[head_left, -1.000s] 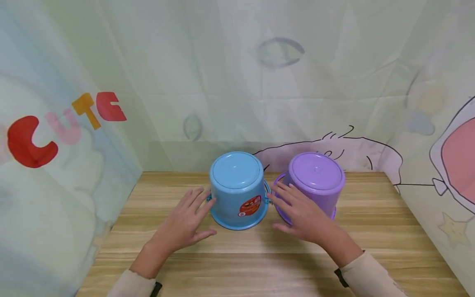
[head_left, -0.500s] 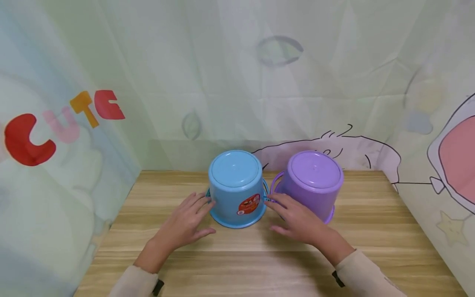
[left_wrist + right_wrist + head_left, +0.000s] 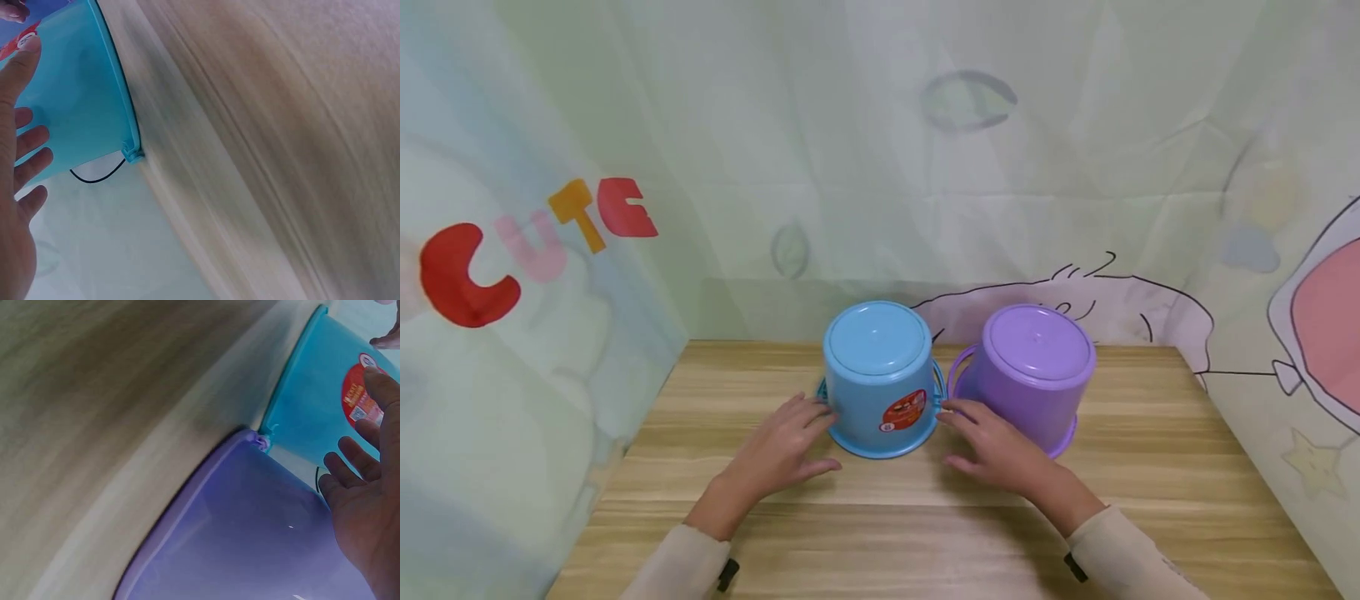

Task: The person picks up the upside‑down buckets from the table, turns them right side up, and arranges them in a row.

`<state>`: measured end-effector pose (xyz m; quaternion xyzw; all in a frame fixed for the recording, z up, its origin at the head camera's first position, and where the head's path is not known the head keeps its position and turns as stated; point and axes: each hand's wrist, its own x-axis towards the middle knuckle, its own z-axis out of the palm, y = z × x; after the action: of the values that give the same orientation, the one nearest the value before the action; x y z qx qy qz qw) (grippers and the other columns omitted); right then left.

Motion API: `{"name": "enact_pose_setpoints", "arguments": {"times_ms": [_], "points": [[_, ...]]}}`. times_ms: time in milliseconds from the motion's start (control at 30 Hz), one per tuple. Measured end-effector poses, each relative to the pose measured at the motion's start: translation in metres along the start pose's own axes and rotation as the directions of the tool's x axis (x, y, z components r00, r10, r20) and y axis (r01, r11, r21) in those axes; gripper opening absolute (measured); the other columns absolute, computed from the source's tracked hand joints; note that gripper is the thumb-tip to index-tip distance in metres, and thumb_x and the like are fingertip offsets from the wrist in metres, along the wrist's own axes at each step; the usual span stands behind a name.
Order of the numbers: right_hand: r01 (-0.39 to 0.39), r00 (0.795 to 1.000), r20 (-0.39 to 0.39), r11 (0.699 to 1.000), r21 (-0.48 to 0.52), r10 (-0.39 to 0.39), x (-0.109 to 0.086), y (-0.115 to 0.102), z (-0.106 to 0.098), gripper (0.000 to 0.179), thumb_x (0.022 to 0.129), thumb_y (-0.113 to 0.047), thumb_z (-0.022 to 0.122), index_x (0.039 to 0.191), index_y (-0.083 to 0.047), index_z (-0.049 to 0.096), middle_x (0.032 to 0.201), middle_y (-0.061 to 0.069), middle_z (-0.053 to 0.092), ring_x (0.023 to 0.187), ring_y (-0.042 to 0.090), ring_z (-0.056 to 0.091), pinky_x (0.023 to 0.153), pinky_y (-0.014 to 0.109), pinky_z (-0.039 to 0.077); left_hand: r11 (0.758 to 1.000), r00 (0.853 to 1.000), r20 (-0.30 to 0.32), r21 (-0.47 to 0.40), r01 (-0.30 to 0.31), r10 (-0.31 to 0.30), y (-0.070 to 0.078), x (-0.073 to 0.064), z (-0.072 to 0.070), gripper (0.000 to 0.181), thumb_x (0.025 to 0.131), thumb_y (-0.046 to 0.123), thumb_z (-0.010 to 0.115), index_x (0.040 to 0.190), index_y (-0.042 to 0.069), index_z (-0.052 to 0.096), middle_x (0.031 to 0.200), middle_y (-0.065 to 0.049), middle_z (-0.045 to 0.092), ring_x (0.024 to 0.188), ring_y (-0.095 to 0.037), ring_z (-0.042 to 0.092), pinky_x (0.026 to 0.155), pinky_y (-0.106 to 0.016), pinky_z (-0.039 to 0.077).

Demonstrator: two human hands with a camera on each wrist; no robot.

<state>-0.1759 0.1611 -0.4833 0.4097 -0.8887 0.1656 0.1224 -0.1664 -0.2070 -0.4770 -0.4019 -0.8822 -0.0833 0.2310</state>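
Note:
A blue plastic bucket (image 3: 878, 342) stands upside down on the wooden table, with a red sticker on its front. Beside it on the right is a purple bucket (image 3: 1037, 346), also bottom up. My left hand (image 3: 786, 446) is at the blue bucket's left side, fingers spread and fingertips right at its wall. On the other side, my right hand (image 3: 1000, 450) reaches between the two buckets, its fingertips near the blue bucket's handle joint. Both thumbs point inward in front of the blue bucket. The left wrist view shows the blue wall (image 3: 75, 87) just beyond the relaxed fingers.
The wooden table (image 3: 880, 542) meets a printed cloth backdrop (image 3: 865, 167) right behind the buckets. More cloth hangs at the left and right sides. In the right wrist view, the rims of both buckets nearly meet at their handle joints.
Both hands have shifted slightly down toward the blue bucket's lower sides, and the right hand has drawn a little away from the purple bucket. The buckets stay in place.

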Motion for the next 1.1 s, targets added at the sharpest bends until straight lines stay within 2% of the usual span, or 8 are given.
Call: {"name": "enact_pose_setpoints", "arguments": {"times_ms": [200,367,533,800,933,1100], "points": [[-0.047,0.999,0.002,0.998,0.042,0.047,-0.003,0.003,0.011,0.062,0.082,-0.025,0.088,0.134,-0.002,0.064,0.14,0.018,0.061,0.13,0.035,0.059,0.109,0.048,0.051,0.999,0.998,0.046,-0.004,0.034,-0.033,0.002,-0.001,0.008,0.067,0.07,0.049,0.093,0.117,0.005,0.074,0.117,-0.011,0.073,0.113,-0.028,0.069,0.106,-0.053,0.052],[-0.128,0.992,0.019,0.989,0.079,0.127,-0.002,0.003,0.017,0.059,0.085,-0.025,0.086,0.135,-0.003,0.063,0.141,0.015,0.062,0.132,0.032,0.059,0.111,0.047,0.049,0.999,0.998,0.039,-0.015,0.043,-0.042,0.001,-0.001,0.013,0.066,0.069,0.049,0.094,0.115,0.004,0.075,0.116,-0.011,0.074,0.112,-0.029,0.07,0.105,-0.052,0.054],[-0.159,0.987,0.036,0.985,0.072,0.157,0.001,0.002,0.024,0.057,0.086,-0.024,0.084,0.134,-0.001,0.063,0.138,0.017,0.063,0.13,0.034,0.06,0.109,0.048,0.05,0.998,0.998,0.04,-0.021,0.059,-0.058,-0.003,-0.003,0.02,0.066,0.068,0.048,0.095,0.113,0.004,0.076,0.113,-0.01,0.075,0.109,-0.027,0.071,0.103,-0.05,0.055],[-0.228,0.971,0.095,0.966,0.118,0.217,0.008,0.004,0.033,0.052,0.089,-0.025,0.082,0.132,-0.003,0.065,0.137,0.016,0.064,0.129,0.033,0.06,0.11,0.048,0.05,0.992,0.984,0.129,-0.028,0.124,-0.12,-0.004,-0.003,0.024,0.062,0.072,0.047,0.093,0.113,0.005,0.075,0.114,-0.01,0.074,0.109,-0.026,0.07,0.105,-0.048,0.054],[-0.225,0.97,0.118,0.968,0.111,0.212,0.011,0.006,0.036,0.049,0.089,-0.026,0.082,0.131,-0.005,0.066,0.135,0.013,0.065,0.128,0.03,0.062,0.109,0.046,0.051,0.991,0.98,0.154,-0.026,0.132,-0.127,-0.005,-0.003,0.025,0.059,0.073,0.046,0.093,0.113,0.005,0.075,0.112,-0.008,0.074,0.106,-0.024,0.07,0.1,-0.043,0.058],[-0.156,0.985,0.085,0.985,0.076,0.149,0.016,0.007,0.039,0.042,0.088,-0.024,0.083,0.123,-0.005,0.07,0.126,0.011,0.07,0.121,0.028,0.065,0.105,0.044,0.054,0.991,0.98,0.161,-0.042,0.129,-0.121,-0.009,-0.001,0.027,0.054,0.074,0.04,0.093,0.109,0.003,0.076,0.105,-0.006,0.073,0.097,-0.02,0.067,0.088,-0.035,0.061]]}}
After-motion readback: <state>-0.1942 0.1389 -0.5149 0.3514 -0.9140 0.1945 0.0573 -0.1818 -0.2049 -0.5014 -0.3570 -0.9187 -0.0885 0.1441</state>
